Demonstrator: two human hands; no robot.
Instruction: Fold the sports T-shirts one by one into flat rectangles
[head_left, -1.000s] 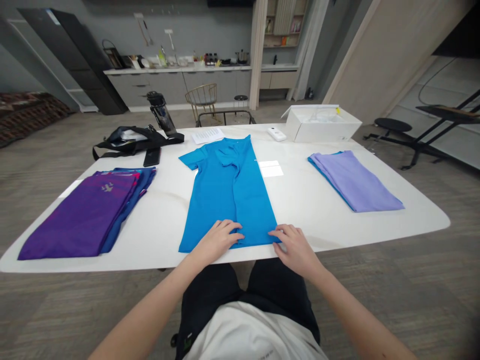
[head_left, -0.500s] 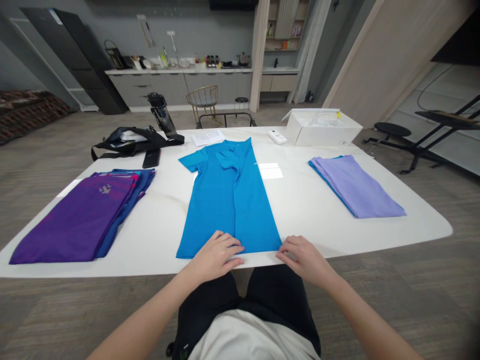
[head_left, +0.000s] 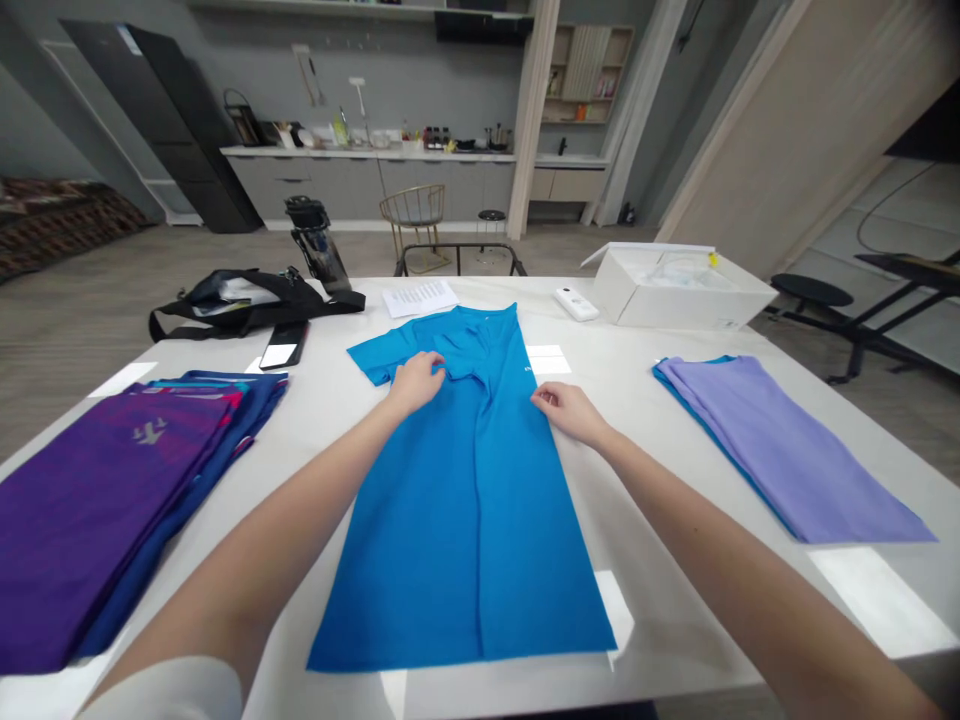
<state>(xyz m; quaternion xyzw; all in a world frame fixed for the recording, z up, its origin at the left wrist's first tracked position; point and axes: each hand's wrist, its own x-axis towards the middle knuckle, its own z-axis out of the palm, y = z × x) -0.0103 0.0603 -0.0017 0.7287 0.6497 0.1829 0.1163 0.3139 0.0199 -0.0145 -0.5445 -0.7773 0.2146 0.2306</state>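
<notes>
A blue T-shirt (head_left: 442,560) lies lengthwise on the white table, its right side folded inward, with a crease running down the body. One short sleeve sticks out at the upper left; the folded-over part is wrinkled near the top. My left hand (head_left: 420,382) is on the shirt just below that sleeve, its fingers bent together on the cloth. My right hand (head_left: 568,408) is at the shirt's right edge, below a small white print, thumb and fingers pinched at the edge. The fingertips of both hands are partly hidden.
Folded purple and navy garments (head_left: 112,500) lie at the left, a folded lilac garment (head_left: 802,450) over blue cloth at the right. Farther back are a black bag (head_left: 247,300), phone (head_left: 285,346), bottle (head_left: 319,245), paper (head_left: 420,297), white remote (head_left: 576,304) and white box (head_left: 682,290).
Both hands have moved from the shirt's near hem up toward its top. The view has shifted forward, so the table looks closer. The upper fold looks more wrinkled.
</notes>
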